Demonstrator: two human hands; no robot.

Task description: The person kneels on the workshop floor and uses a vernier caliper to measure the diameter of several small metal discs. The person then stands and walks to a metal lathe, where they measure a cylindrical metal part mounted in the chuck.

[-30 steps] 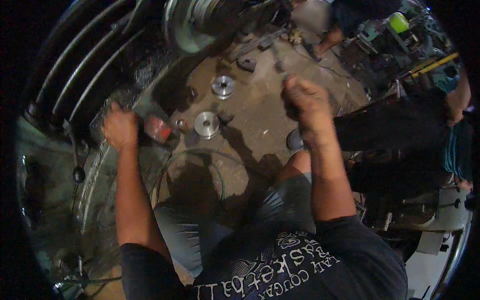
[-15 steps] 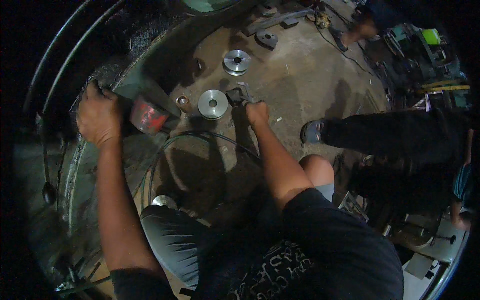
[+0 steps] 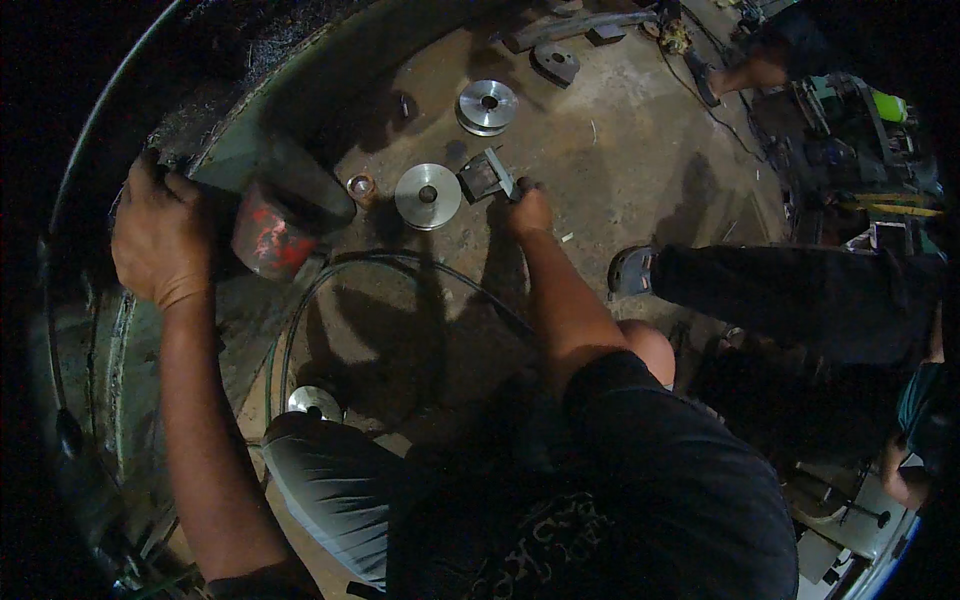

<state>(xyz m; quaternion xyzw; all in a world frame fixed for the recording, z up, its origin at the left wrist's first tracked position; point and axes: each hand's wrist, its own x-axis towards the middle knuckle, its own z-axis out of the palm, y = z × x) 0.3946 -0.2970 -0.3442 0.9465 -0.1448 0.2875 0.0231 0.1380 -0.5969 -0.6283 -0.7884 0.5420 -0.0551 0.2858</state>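
My left hand (image 3: 165,235) is at the left, its fingers bent over the dark metal rim (image 3: 125,320) of a large curved body. Beside it stands a cylindrical metal piece (image 3: 272,238) with worn red paint. My right hand (image 3: 531,210) is closed on a flat pale metal tool (image 3: 503,172), caliper-like in shape, whose far end lies over a dark metal block (image 3: 478,178). Left of that block, a shiny grooved pulley (image 3: 410,195) lies flat on the floor, with a small ring-shaped bushing (image 3: 360,187) next to it. A second pulley (image 3: 483,104) lies farther off.
A black cable (image 3: 400,256) loops across the floor before my knees. Another metal disc (image 3: 314,401) is by my left knee. A flat holed plate (image 3: 555,64) and bars (image 3: 580,30) lie at the back. A co-worker's shoe and leg (image 3: 740,285) reach in from the right, near cluttered tools.
The view has shifted slightly. The flat metal tool in my right hand has turned and now points up-left across the dark block. My left hand stays at the rim.
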